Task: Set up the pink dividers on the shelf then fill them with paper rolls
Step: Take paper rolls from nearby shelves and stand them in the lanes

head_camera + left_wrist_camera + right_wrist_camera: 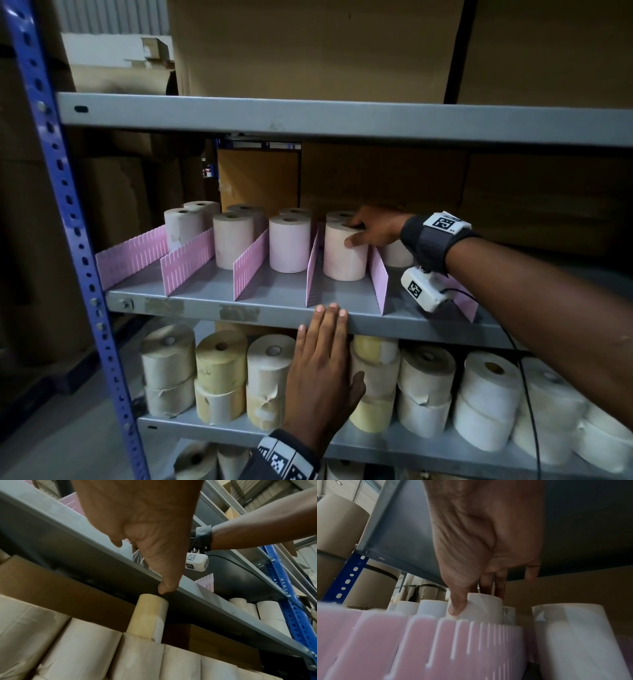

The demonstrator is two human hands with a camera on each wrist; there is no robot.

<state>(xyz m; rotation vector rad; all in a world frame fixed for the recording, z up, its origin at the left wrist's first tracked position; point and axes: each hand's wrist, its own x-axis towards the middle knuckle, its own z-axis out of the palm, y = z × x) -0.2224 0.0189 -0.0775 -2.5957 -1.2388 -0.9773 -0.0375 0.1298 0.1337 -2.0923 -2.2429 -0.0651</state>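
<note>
Your right hand (373, 226) grips a pale pink paper roll (344, 253) between ribbed pink plastic dividers (251, 263); your left hand (322, 370) rests flat on the grey metal shelf (274, 310) edge below. You are filling, so release next.

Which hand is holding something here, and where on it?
The right hand grips a pink paper roll at its top, thumb on the side. The left hand lies flat against the shelf edge, holding nothing.

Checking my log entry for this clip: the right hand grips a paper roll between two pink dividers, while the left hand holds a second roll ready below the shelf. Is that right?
Not quite. The left hand holds nothing: in the head view it lies flat, fingers straight, against the shelf edge. The right hand does grip a paper roll between pink dividers.
</note>
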